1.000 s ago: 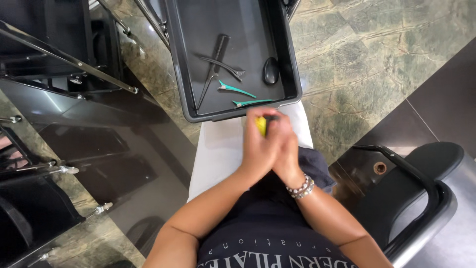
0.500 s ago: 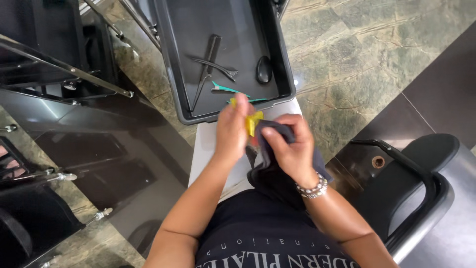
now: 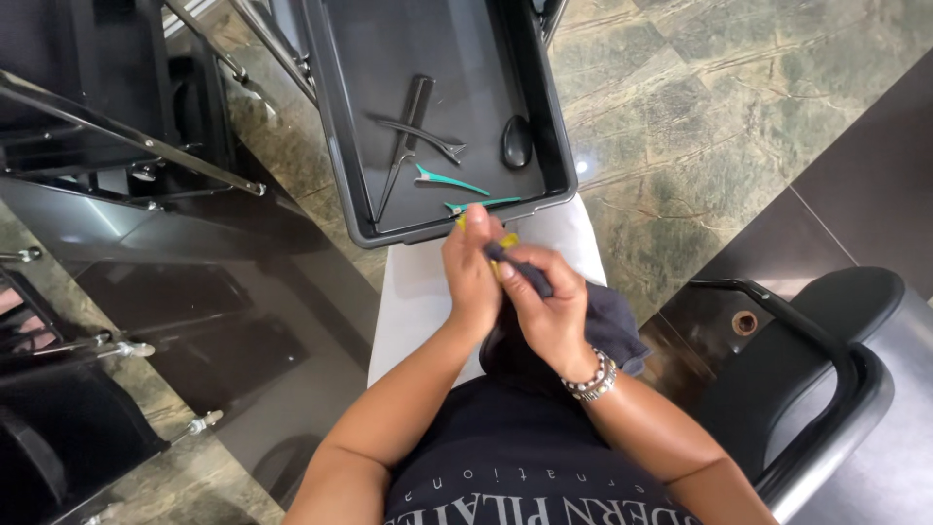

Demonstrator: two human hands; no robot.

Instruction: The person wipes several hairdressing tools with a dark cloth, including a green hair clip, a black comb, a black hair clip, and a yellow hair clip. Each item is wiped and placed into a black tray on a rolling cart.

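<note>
Gripping a yellow object [image 3: 505, 240] and dark cloth [image 3: 525, 275], both hands closed, beside the tray [image 3: 335, 146].

Hands hide most of the yellow clip [image 3: 507, 240].

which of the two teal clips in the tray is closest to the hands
The teal clip lying along the black tray's near edge, just above the left hand's fingertips. The other teal clip lies farther in, toward the tray's middle.

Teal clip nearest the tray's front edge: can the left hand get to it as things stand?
Probably yes. The teal clip lies open in the tray just beyond the left hand, nothing covering it. That hand does hold a yellow item, so its grip isn't free.
</note>
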